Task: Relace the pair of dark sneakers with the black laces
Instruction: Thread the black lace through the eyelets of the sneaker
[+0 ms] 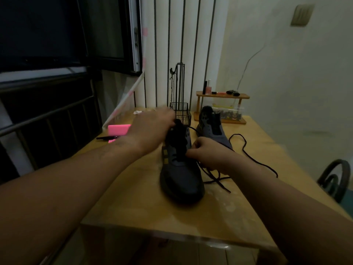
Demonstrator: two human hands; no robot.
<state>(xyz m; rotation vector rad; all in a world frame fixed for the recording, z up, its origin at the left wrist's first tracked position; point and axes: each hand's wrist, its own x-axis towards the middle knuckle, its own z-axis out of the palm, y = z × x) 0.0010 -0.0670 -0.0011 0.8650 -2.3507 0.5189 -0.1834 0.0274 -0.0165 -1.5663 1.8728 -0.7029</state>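
A dark sneaker (180, 175) stands on the wooden table (145, 203), toe toward me. My left hand (152, 127) grips its tongue and collar at the top. My right hand (205, 152) pinches the black lace at the sneaker's right eyelets. Loose ends of that lace (215, 180) trail on the table to the right of the shoe. The second dark sneaker (212, 127) stands farther back, with no lace visible in it. A separate black lace (254, 157) lies curled beside it on the right.
A black wire basket stand (180, 111) sits behind the near sneaker. A wooden shelf (222, 96) with small bottles stands at the back right. A pink case (117, 130) and a pen (107, 138) lie at the left. A chair back (334, 180) is at the right edge.
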